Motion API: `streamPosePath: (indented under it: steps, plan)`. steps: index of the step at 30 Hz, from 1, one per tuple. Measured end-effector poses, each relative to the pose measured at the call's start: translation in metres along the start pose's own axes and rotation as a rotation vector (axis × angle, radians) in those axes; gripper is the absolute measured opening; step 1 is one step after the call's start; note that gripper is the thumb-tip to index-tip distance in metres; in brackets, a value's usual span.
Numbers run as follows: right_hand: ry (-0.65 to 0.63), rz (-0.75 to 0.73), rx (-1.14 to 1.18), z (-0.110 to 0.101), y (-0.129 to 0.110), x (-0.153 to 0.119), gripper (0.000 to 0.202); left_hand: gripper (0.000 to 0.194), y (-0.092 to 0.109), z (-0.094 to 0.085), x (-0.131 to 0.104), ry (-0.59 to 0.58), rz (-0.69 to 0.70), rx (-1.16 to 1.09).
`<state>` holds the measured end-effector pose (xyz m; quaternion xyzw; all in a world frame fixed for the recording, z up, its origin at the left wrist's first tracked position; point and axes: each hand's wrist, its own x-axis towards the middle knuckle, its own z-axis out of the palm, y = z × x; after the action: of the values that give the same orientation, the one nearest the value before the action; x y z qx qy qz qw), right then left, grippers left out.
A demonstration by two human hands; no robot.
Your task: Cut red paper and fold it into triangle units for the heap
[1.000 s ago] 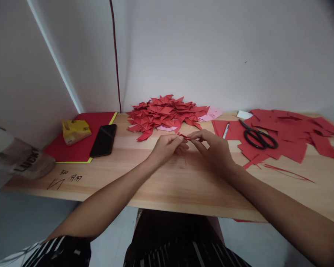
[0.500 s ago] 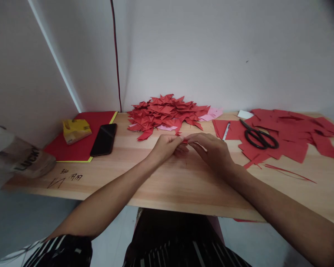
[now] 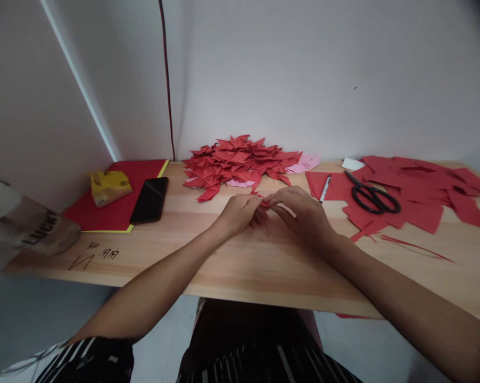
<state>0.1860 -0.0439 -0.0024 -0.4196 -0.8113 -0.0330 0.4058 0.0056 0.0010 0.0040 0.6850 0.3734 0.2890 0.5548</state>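
Both of my hands meet over the middle of the wooden table (image 3: 224,271). Between their fingertips is a small piece of red paper (image 3: 265,204), mostly hidden by the fingers. My left hand (image 3: 242,210) pinches it from the left, thumb on top. From the right, my right hand (image 3: 298,210) grips the same piece with thumb and fingertips. Just behind the hands lies a heap of folded red paper pieces (image 3: 240,159), with pink paper (image 3: 306,163) showing at its edges.
Black scissors (image 3: 373,197) rest on cut red sheets (image 3: 423,186) at the right, near a pen (image 3: 325,189). At the left are a black phone (image 3: 149,200), a yellow packet (image 3: 110,187) on a red folder (image 3: 138,170), and a plastic container (image 3: 36,226).
The fingers of both hands have shifted slightly around the red paper, and a little more of it shows. My right hand has moved slightly up and left.
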Motion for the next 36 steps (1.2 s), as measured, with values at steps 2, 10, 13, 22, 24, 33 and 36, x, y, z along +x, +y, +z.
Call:
streamPosePath:
  steps: [2,10,13,22,24,33,36]
  plan:
    - [-0.005,-0.006,-0.009,0.0,0.001,0.0,0.012,0.036,-0.001,-0.002,-0.001,-0.007,0.033,0.08]
    - [-0.031,0.073,0.108,0.002,-0.001,-0.001,0.007,0.031,-0.002,0.0,0.001,-0.008,-0.043,0.012]
    - [-0.033,0.185,0.194,0.004,0.0,-0.001,0.007,0.03,-0.003,0.004,0.001,0.013,-0.017,-0.018]
    - [-0.018,0.345,0.34,0.007,0.004,0.002,0.001,0.031,-0.007,0.01,-0.001,0.109,0.112,0.0]
    - [-0.042,0.39,0.379,0.007,0.003,0.003,0.001,0.03,-0.007,0.009,-0.001,0.095,0.112,-0.005]
    - [-0.06,0.555,0.549,0.006,-0.001,0.006,0.011,0.033,-0.001,0.013,-0.007,0.099,0.158,0.095]
    - [-0.042,0.578,0.564,0.006,-0.001,0.006,0.011,0.035,0.0,0.013,-0.01,0.134,0.198,0.219]
